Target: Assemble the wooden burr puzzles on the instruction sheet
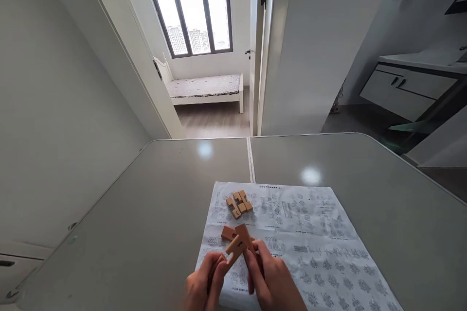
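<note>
My left hand [205, 279] pinches a notched wooden puzzle piece [236, 249] by its lower end; a dark mark is on its face. Another wooden block [243, 234] is gripped in the fingers of my right hand [273, 278]. The two pieces cross and overlap near their upper ends; I cannot tell whether they interlock. Just beyond them a loose wooden piece [227, 233] lies on the printed sheet [292, 248], partly hidden behind the held ones. Farther up the sheet sit several more notched pieces [237, 208], close together.
The sheet, printed with diagrams, lies on a grey table [146, 233] with a white seam [250, 158]. Beyond the table's far edge, a doorway leads to a bed [204, 87] under a window [193, 12]. A white cabinet [404, 90] hangs at the right.
</note>
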Motion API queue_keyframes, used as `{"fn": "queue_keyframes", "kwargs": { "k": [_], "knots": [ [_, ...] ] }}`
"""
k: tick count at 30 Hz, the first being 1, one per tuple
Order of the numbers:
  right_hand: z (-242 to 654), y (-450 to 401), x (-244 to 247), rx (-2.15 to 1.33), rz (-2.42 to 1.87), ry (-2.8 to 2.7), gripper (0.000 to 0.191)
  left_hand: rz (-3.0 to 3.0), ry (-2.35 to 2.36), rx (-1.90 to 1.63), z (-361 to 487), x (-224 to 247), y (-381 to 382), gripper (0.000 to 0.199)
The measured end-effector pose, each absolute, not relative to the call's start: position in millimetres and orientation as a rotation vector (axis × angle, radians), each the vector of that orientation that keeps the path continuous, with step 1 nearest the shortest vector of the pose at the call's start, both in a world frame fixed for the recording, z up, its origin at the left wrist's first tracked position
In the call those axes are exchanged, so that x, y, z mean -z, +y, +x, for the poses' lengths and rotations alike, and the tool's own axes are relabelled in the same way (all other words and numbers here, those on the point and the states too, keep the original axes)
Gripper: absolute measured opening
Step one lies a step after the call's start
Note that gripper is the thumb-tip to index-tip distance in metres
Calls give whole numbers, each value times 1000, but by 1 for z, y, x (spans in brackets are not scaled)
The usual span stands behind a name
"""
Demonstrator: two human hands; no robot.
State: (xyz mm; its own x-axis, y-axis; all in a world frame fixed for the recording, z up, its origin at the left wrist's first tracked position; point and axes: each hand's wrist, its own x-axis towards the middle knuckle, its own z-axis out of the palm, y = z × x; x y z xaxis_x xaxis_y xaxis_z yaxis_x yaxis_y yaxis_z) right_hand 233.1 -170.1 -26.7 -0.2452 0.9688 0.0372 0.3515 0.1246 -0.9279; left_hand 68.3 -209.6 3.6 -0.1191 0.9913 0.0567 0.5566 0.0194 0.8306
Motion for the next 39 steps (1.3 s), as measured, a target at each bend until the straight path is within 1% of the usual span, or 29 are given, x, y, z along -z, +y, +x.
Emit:
{"fn": "queue_keyframes", "kwargs": {
  "k": [4,7,11,20,28,32,39],
  "knots": [
    [258,-165,19,-1202,-1229,-1625,38,1568,1568,-926,84,-11,-190,42],
    [272,-163,16,-1167,-1230,-1664,34,1609,1470,-825,89,-14,-180,38],
    [279,-161,17,-1102,-1258,-1678,31,1622,1407,-811,90,-10,-176,32],
    [269,-177,37,-903,-1294,-1568,40,1657,1449,-787,91,2,-182,34],
    [276,-175,42,-740,-1205,-1743,43,1669,1453,-801,91,1,-181,33],
    [276,-174,42,-727,-1175,-1764,47,1660,1456,-813,90,0,-183,33],
    [272,-176,38,-730,-1161,-1746,46,1645,1453,-827,91,-2,-184,32]
  ]
}}
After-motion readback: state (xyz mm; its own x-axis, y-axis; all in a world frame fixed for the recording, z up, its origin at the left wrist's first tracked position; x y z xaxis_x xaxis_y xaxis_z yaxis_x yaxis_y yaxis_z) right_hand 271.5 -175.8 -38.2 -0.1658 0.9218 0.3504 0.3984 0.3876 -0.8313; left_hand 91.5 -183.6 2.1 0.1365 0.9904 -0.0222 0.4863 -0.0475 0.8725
